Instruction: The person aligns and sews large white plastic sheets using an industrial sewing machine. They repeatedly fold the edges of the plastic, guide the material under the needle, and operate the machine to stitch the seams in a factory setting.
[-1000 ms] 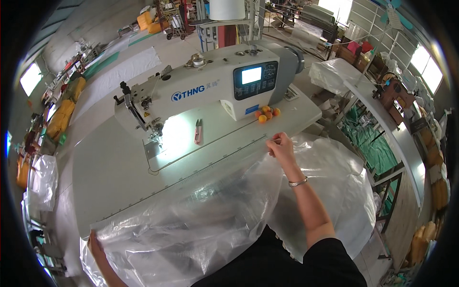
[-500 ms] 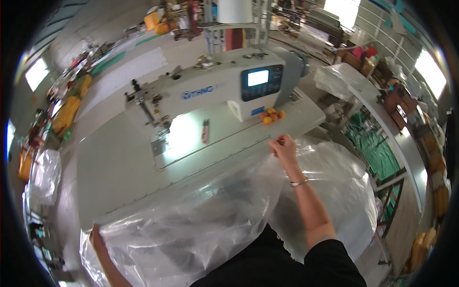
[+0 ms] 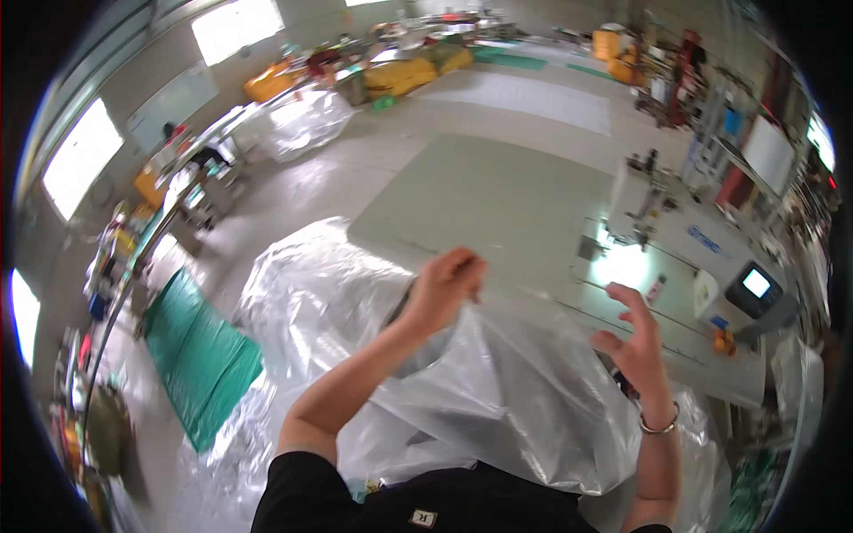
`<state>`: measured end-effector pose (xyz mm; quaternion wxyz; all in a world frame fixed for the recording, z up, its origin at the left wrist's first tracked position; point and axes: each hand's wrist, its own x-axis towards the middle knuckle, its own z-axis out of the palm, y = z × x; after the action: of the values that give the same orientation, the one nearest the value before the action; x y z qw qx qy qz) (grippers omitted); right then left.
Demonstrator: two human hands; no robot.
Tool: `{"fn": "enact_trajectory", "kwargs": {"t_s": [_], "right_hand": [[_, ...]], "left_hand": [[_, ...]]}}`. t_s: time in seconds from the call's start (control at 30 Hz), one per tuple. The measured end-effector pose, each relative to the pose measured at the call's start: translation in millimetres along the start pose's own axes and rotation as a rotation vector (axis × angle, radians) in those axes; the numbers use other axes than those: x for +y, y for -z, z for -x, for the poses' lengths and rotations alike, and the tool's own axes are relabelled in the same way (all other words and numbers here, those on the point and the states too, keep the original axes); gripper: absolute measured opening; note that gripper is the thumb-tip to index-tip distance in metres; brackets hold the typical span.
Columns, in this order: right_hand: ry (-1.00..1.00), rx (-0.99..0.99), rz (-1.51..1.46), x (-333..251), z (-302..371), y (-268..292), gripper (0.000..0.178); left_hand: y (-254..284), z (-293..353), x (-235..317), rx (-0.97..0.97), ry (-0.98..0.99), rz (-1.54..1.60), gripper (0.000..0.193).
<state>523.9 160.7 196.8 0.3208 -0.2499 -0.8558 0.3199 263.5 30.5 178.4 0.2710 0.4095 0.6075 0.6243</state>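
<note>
A large clear plastic sheet [image 3: 524, 391] drapes over the front of the pale sewing table [image 3: 506, 191] and down across my lap, with many creases. My left hand [image 3: 437, 295] is closed above it near the table's front edge, and the sheet rises to a peak at its fingers. To the right, my right hand [image 3: 641, 351], a bracelet at its wrist, has thumb and fingers apart just over the sheet. Beyond it stands a white sewing machine [image 3: 671, 222] with its lamp lit. A small pink-and-white tool [image 3: 656, 289] lies beside the lit patch.
Several small orange balls [image 3: 724, 341] sit by the machine's lit screen [image 3: 755, 282]. Green sheeting [image 3: 200, 355] lies on the floor at left. Behind it are another heap of clear plastic [image 3: 306, 123], yellow bundles [image 3: 400, 76] and a long cluttered bench.
My view has swung left, so the machine now appears at the right. Both hands have come closer together over the sheet. My right hand has opened, and the sheet is bunched up.
</note>
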Motion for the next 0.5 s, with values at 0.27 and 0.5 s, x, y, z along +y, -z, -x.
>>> {"fn": "enact_trajectory", "kwargs": {"t_s": [0.27, 0.5], "right_hand": [[-0.009, -0.026, -0.246, -25.9, -5.4, -69.5, 0.010], [-0.101, -0.070, -0.288, -3.7, 14.6, -19.4, 0.008]], "left_hand": [[48.9, 54.4, 3.1, -0.085, -0.412, -0.478, 0.052], [237.9, 95.3, -147.4, 0.389, 0.643, -1.453, 0.102]]}}
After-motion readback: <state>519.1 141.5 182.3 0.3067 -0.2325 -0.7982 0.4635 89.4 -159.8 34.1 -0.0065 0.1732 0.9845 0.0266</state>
